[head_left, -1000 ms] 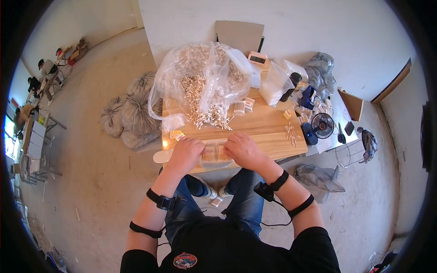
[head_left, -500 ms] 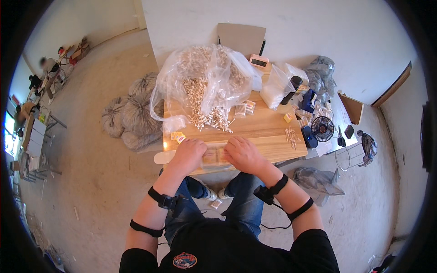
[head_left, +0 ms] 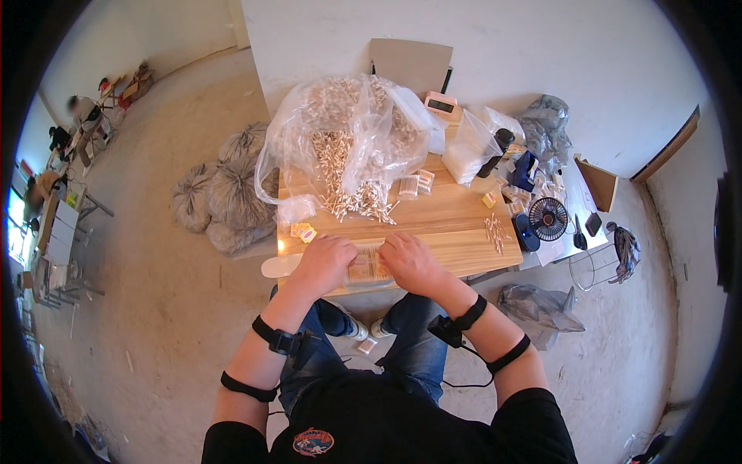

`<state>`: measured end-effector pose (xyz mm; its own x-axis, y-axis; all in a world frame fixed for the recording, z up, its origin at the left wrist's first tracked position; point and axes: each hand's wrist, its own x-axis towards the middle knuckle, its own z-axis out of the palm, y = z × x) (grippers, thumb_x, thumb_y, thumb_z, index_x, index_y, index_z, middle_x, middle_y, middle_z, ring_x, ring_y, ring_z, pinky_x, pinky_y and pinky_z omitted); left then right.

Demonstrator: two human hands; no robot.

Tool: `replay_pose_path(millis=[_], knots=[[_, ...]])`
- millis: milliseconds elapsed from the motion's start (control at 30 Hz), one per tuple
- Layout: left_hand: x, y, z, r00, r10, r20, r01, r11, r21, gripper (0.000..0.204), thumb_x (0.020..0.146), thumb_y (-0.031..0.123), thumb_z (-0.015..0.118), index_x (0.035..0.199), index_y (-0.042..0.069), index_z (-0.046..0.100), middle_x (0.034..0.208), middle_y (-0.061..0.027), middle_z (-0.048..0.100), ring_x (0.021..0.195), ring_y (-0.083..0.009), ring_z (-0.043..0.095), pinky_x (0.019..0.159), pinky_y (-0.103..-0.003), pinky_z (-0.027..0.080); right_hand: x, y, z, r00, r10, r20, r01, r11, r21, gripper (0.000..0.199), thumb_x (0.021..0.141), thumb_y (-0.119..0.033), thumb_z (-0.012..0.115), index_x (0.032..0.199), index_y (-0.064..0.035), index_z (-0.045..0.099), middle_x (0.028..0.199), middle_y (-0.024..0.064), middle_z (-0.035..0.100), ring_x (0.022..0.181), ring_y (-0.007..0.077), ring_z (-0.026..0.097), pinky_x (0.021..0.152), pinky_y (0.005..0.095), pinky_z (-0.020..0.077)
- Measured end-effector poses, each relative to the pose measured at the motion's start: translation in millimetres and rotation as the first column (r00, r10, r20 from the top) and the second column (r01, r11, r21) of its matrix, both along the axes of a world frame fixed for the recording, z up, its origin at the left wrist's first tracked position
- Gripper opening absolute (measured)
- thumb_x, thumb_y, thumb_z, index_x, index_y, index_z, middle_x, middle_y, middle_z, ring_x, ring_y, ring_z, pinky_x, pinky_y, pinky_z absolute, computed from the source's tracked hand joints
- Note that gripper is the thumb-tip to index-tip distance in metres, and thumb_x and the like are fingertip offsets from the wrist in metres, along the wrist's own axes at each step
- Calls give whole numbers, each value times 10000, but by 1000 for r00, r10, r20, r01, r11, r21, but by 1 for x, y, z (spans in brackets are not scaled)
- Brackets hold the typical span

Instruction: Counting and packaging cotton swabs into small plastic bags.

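A clear plastic pack with rows of cotton swabs in it lies at the near edge of the wooden table, between my two hands. My left hand closes with bent fingers on the pack's left side. On its right side my right hand grips in the same way; the fingertips of both hands are partly hidden. Left of my left hand a rounded whitish flap sticks out past the table edge. Small yellow-and-white cards lie just beyond my left hand.
A large clear bag spills loose cotton swabs onto the table. Packed swabs stand beside it. Farther right are a white plastic bag, a few loose swabs and a black fan. Grey sacks sit left of the table.
The swabs in the pack show more plainly between my hands, and the plastic over them looks less cloudy. My hands have shifted only slightly.
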<state>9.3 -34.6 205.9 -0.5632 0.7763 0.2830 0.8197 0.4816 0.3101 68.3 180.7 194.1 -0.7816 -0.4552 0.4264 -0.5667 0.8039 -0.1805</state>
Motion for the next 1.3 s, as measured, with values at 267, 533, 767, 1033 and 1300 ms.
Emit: replay_pose_path(millis=[267, 533, 767, 1033, 1300], knots=[[2, 8, -13, 998, 70, -11, -69, 997, 33, 159, 720, 159, 701, 715, 69, 569, 752, -85, 585, 783, -293, 597, 700, -429, 459, -1, -6, 2, 999, -9, 52, 14, 996, -87, 125, 781, -146, 635, 828, -57, 562, 843, 100, 540, 819, 291, 557, 738, 396, 464], [-1, 7, -13, 998, 53, 38, -56, 996, 69, 159, 707, 140, 716, 674, 55, 586, 707, -98, 586, 728, -298, 611, 647, -417, 474, -6, -12, -2, 994, -9, 108, 20, 995, -98, 90, 768, -137, 645, 781, -68, 588, 819, 100, 549, 836, 290, 563, 738, 396, 466], [2, 9, -12, 994, 62, 85, -64, 997, 30, 136, 712, 142, 715, 704, 59, 607, 741, -99, 603, 756, -299, 615, 670, -410, 486, -4, -13, 3, 986, -42, 164, 62, 991, -117, 105, 772, -164, 654, 770, -76, 597, 830, 98, 571, 837, 291, 580, 726, 405, 476], [1, 8, -16, 986, 96, 137, -98, 995, 11, 134, 714, 138, 720, 737, 55, 618, 768, -97, 610, 774, -300, 613, 682, -407, 489, -11, -16, -4, 961, -46, 273, 85, 987, -133, 132, 794, -213, 662, 790, -88, 620, 840, 90, 596, 870, 299, 598, 738, 421, 490], [5, 12, -15, 973, 133, 191, -145, 988, 50, 115, 700, 113, 725, 723, 53, 629, 748, -98, 595, 758, -295, 612, 671, -396, 489, -12, -16, -6, 971, -19, 236, 58, 986, -158, 107, 775, -185, 655, 777, -87, 611, 810, 97, 574, 834, 307, 587, 700, 430, 483]])
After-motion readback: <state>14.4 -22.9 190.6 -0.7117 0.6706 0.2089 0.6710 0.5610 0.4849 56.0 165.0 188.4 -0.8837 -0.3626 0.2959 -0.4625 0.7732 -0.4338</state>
